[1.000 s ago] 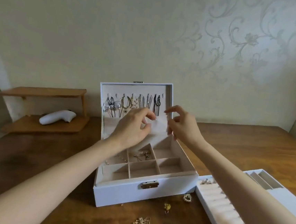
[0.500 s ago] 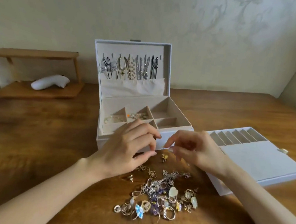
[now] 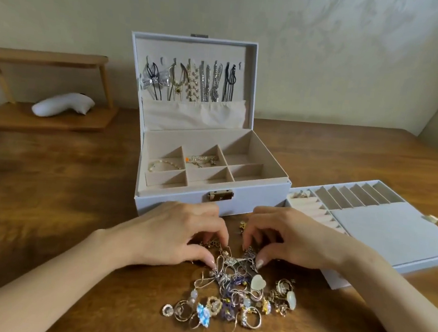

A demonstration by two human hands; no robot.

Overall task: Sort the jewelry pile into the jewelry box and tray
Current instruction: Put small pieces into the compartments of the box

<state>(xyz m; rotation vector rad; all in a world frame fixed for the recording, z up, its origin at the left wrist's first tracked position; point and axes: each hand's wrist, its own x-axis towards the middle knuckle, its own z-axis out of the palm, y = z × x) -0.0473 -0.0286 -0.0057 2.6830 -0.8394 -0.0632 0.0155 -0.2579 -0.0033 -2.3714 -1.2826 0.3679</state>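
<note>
1. Down they come! A second ago both hands were up at the open lid by the hanging necklaces [image 3: 193,83]; now they have dropped in front of the jewelry box [image 3: 257,199] and landed on the jewelry pile [image 3: 240,296].
2. Left hand [image 3: 176,238]: fingers curled, thumb and fingertips closing on the tangle at the pile's far edge. Which piece it has, I cannot tell.
3. Right hand [image 3: 293,242]: the same shape mirrored, thumb and fingers pinching into the knot of chains just beside the left.
4. The pile lies on the surface [image 3: 48,203], just in front of the box and left of the tray [image 3: 393,231], touching neither.
5. What that means: by my reading the lid work is over for now and a fresh pick is starting, likely teasing one chain free with both hands.
6. Progress looks early. A bracelet [image 3: 164,164] sits in the back-left compartment, a chain piece [image 3: 202,160] in the back-middle one, a small piece [image 3: 299,194] on the tray's ring rolls, and most of the jewelry is unsorted.
7. Watch for snags: those chains look knotted, so one lift may drag its neighbours along.
</note>
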